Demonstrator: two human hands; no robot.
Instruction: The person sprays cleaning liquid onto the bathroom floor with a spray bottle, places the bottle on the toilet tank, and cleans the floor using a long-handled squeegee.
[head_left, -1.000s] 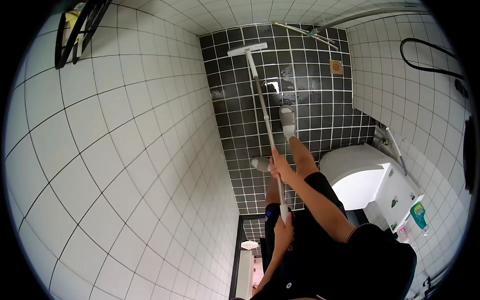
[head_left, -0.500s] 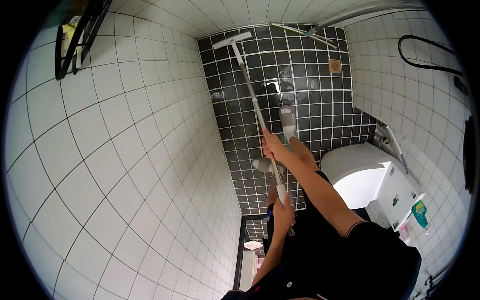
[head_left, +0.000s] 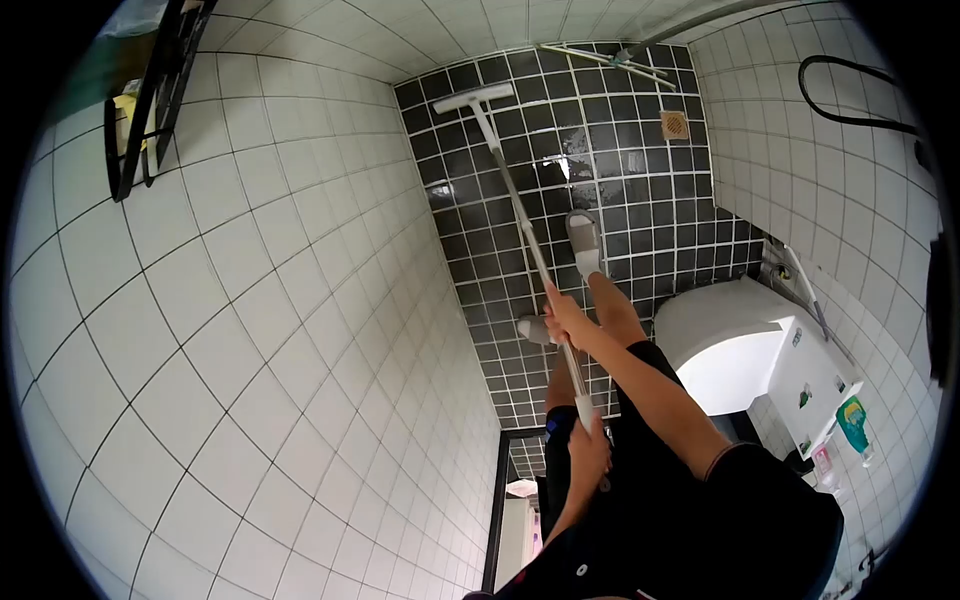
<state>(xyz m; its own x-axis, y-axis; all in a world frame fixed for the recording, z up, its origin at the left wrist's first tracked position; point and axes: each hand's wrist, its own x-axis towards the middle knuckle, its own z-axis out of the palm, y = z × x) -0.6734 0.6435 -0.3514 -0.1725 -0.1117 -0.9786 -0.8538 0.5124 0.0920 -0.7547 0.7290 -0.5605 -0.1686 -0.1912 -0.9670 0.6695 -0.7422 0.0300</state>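
A long squeegee with a pale metal pole (head_left: 525, 225) slants across the dark tiled floor (head_left: 640, 190). Its white head (head_left: 473, 97) lies on the tiles near the far left corner. My right hand (head_left: 568, 318) is wrapped round the middle of the pole. Lower down, near my body, my left hand (head_left: 589, 450) grips the white handle end (head_left: 584, 408). Wet patches shine on the floor beside the pole. My feet are in grey slippers (head_left: 583, 232), one farther forward than the other.
A white toilet (head_left: 720, 330) with its lid up is at the right. Green-and-white poles (head_left: 610, 60) lie by the far wall, near a square drain (head_left: 674, 125). A black rack (head_left: 150, 110) hangs upper left. A green bottle (head_left: 853, 424) stands behind the toilet.
The squeegee head first moved left and toward the far wall, then came back slightly right and nearer. Both hands moved with the pole, ending lower and farther right than half a second ago.
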